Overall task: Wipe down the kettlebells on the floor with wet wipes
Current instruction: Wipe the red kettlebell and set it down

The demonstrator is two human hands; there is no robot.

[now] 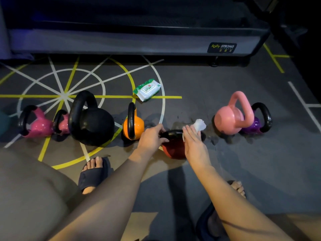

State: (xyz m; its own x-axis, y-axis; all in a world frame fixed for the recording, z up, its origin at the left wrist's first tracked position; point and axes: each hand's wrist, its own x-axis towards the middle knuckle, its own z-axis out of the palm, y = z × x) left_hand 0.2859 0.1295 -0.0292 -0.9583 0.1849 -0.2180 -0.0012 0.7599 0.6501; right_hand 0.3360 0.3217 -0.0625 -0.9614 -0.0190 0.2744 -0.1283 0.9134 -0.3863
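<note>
The floor, dark grey with yellow and white lines, carries everything. Along its far edge stands the base of a gym machine.

The kettlebells sit in a loose row across the middle of the floor, probably so each can be reached from one crouch. The black kettlebell, the biggest, stands left of centre. The pale pink kettlebell is toward the right edge, touching the purple kettlebell behind it. Two magenta kettlebells stand close together near the left edge. The orange kettlebell is just right of the black one.

The red kettlebell, the one being cleaned, is at the centre, nearest the person and tipped toward them, which I judge brings its black handle up for wiping.

The pack of wet wipes lies beyond the row toward the far edge, within reach for a fresh sheet.

The hands are apart, one at each end of that handle. The left hand curls round the handle's left end, apparently to steady the tilted weight. The right hand has straight fingers pressing the wet wipe flat against the right end, and a bunched part of the sheet sticks out past the fingertips.
</note>
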